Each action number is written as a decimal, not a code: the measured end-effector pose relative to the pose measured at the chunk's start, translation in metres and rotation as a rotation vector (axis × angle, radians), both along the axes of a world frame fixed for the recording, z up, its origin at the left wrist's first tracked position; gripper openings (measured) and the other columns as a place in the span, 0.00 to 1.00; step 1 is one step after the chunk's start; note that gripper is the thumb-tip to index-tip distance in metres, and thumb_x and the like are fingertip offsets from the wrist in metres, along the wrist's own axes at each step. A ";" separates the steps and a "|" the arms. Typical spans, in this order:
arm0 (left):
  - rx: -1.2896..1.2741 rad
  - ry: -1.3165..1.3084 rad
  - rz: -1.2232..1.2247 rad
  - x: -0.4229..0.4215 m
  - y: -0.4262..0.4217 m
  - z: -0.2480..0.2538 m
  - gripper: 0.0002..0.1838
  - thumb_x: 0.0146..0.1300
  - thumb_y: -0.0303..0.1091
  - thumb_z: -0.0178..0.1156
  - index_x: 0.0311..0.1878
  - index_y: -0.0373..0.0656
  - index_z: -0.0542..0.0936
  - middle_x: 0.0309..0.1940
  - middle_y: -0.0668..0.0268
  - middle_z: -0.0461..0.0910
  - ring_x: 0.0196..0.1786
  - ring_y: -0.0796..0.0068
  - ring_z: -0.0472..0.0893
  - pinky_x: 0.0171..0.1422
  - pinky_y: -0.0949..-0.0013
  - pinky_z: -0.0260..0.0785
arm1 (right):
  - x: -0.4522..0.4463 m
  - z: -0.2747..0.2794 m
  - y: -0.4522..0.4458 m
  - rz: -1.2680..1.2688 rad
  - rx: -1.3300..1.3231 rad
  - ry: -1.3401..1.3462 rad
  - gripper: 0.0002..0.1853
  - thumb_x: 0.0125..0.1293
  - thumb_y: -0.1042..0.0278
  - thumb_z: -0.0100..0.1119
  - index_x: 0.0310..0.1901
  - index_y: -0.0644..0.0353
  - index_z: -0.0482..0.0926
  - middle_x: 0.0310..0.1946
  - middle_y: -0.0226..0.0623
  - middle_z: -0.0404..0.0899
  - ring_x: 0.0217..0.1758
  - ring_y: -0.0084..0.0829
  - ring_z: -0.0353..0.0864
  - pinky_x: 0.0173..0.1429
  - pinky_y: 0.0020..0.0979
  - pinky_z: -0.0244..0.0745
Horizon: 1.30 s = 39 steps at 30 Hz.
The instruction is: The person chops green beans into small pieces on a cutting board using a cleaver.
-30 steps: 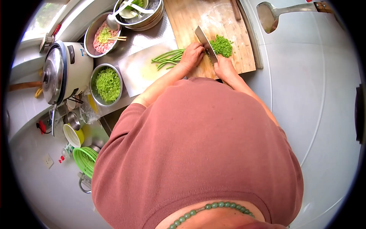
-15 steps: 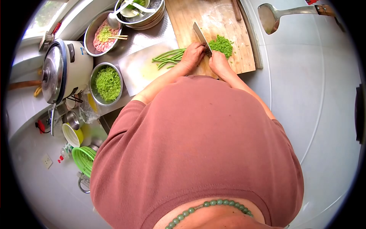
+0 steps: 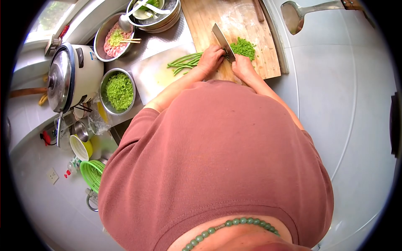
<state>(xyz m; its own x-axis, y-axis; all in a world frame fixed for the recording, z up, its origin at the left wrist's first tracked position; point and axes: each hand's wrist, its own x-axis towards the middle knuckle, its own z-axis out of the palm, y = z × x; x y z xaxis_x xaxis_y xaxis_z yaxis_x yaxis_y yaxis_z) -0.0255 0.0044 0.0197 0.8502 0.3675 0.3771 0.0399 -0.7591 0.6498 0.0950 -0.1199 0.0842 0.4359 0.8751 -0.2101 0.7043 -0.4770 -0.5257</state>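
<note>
My right hand [image 3: 243, 67] is closed around the handle of a kitchen knife [image 3: 222, 40], whose broad blade points away from me over the wooden cutting board [image 3: 201, 21]. Just left of the blade, my left hand [image 3: 210, 59] presses curled fingers down on long green beans [image 3: 184, 62]. The beans' free ends stick out to the left over a white cutting board [image 3: 146, 77]. Short cut pieces show between the left fingertips and the blade. Right of the knife lies a heap of finely chopped green beans [image 3: 243, 48].
Left of the boards stand a bowl of chopped greens [image 3: 119, 91], a bowl of minced meat [image 3: 112, 52] with spoon and chopsticks, and a rice cooker [image 3: 86, 71]. Stacked bowls [image 3: 161, 27] sit at the back. A rolling pin [image 3: 258, 10] lies on the board; a metal turner [image 3: 293, 19] is at right.
The knife has shifted slightly right and its blade leans more, showing more of its flat face. A small gap with cut pieces has appeared beside my left fingers.
</note>
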 end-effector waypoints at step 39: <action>0.014 -0.041 -0.028 -0.003 0.006 0.007 0.13 0.47 0.26 0.66 0.38 0.42 0.78 0.45 0.60 0.78 0.48 0.54 0.75 0.54 0.57 0.71 | 0.000 -0.010 0.006 0.004 -0.016 -0.011 0.07 0.59 0.73 0.54 0.35 0.67 0.79 0.33 0.57 0.81 0.42 0.54 0.82 0.49 0.46 0.77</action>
